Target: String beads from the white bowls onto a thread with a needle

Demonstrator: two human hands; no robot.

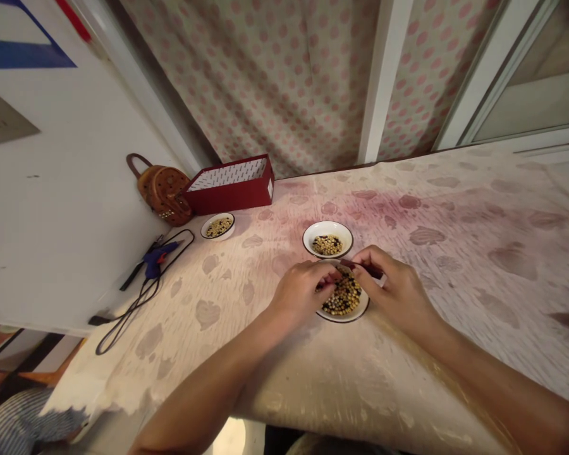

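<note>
The white patterned lining (234,175) of the long dark-red box (232,197) bears repeated print, too small for reading; your right hand (398,287) pinches a slim dark-red piece (373,271) above the rim of the white round bowl (364,304) of yellow and black beads (342,298); your left hand (299,287) has narrow fingertips over these beads, covering part of them, and I cannot tell whether they hold one; a second white bowl (327,227) stands just behind; the blue glue gun (154,258) lies well apart, leftward.

Bare forearms (208,373) aslant toward each other, left hand (296,287) and right hand (398,287) close together, fingers (373,254) bent inward.
</note>
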